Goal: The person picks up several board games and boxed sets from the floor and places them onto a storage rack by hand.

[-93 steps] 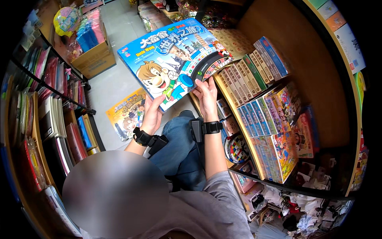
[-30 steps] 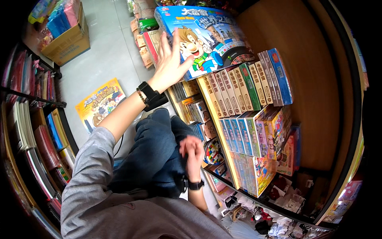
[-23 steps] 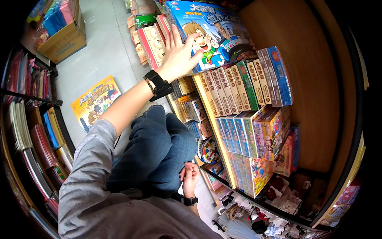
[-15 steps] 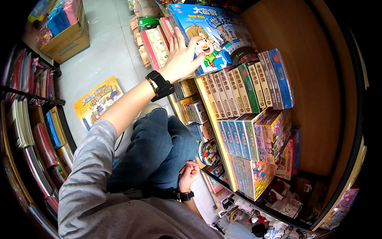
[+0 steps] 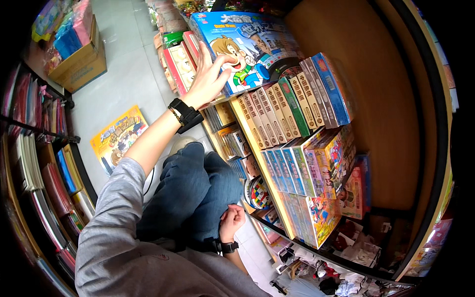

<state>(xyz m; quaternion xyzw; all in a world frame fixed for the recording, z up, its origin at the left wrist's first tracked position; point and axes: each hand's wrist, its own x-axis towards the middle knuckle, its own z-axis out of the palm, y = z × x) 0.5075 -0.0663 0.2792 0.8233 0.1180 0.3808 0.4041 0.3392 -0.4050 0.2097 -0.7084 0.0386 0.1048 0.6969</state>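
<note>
My left hand (image 5: 212,67) rests with fingers spread on the left edge of a large blue board-game box (image 5: 252,42), which lies cover up on the upper part of the shelf. Beside that box, to its left, stand red-edged boxes (image 5: 176,69). Just below it is a row of upright beige, green and blue game boxes (image 5: 272,112), with stacks of colourful boxes (image 5: 321,215) further down. My right hand (image 5: 232,222) lies by my knee, fingers loosely curled and nothing visible in them. A yellow game box (image 5: 118,138) lies on the grey floor (image 5: 123,54), left of my legs.
A cardboard carton of pink and blue packages (image 5: 79,69) stands at the upper left. A rack of folders and papers (image 5: 39,163) runs along the left. The wooden shelf unit (image 5: 376,99) has a black frame. Mixed small goods (image 5: 326,272) fill the lower right.
The blue box, earlier held in both hands over the aisle, has moved up onto the shelf. My right hand has let go and dropped beside my knee; my left stays on the box.
</note>
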